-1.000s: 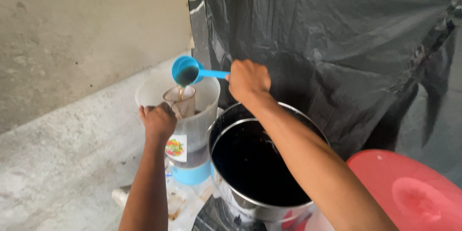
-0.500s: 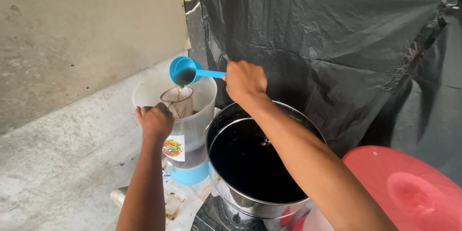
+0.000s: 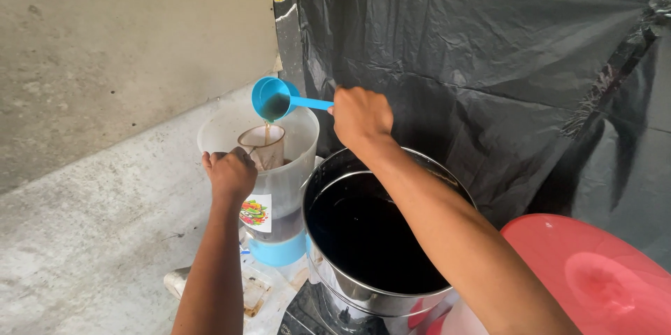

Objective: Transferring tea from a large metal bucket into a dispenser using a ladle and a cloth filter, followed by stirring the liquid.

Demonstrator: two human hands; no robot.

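Little has shifted: right hand [image 3: 361, 117] stays clamped on the tilted blue scoop [image 3: 274, 98], pouring into the strainer [image 3: 263, 144] gripped by left hand [image 3: 230, 173].

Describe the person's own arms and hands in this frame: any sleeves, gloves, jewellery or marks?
Both arms are bare as far as the head view shows, with no sleeve in sight. The left hand and right hand wear no gloves. No watch, bracelet or ring can be seen on either wrist or on the visible fingers. No tattoos or other markings show on the forearms.

Shiny metal pot [image 3: 363, 293]; glossy blue plastic scoop [image 3: 274, 97]; translucent plastic jug [image 3: 293, 167]; crinkled black plastic sheet [image 3: 475, 41]; rough concrete floor [image 3: 91, 237].
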